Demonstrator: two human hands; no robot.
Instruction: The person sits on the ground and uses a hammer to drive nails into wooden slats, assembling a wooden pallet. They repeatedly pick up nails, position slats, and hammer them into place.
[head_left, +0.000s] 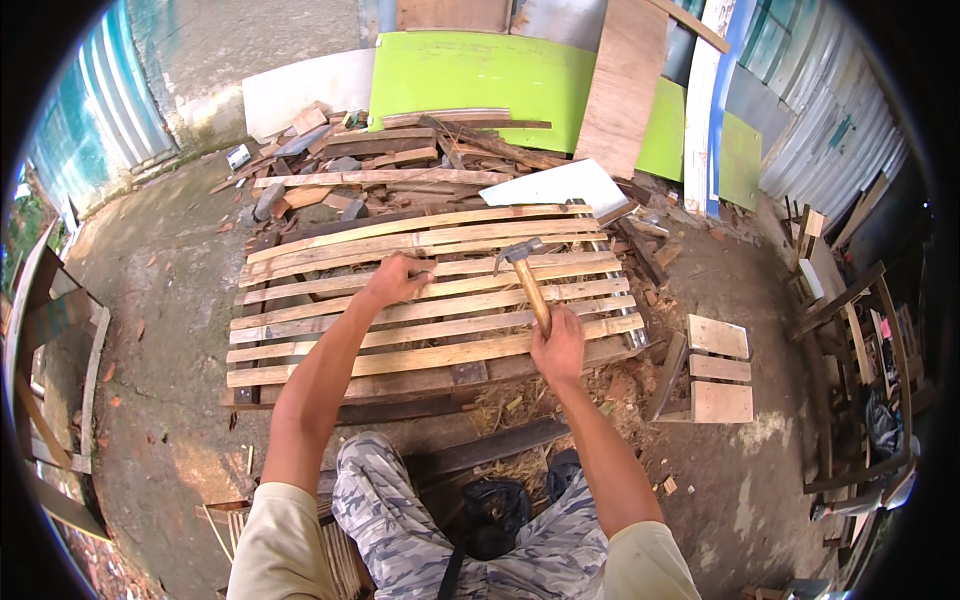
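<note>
In my right hand (560,346) is a claw hammer (532,284) with a wooden handle, its metal head raised over the slats. My left hand (402,279) rests at the middle of a slatted bamboo panel (440,354), its fingers pinched together near the edge of a slat; whatever they hold, if anything, is too small to see. Several pale slats run left to right across darker wooden crosspieces. A metal-looking strip (637,330) lies beneath the slat ends on the right.
Behind the panel is a pile of scrap wood (400,150) with a white board (555,188) on it. A small slatted wooden stool (720,369) stands at right. Wooden frames (868,350) stand at far right. A green board (470,75) leans at the back.
</note>
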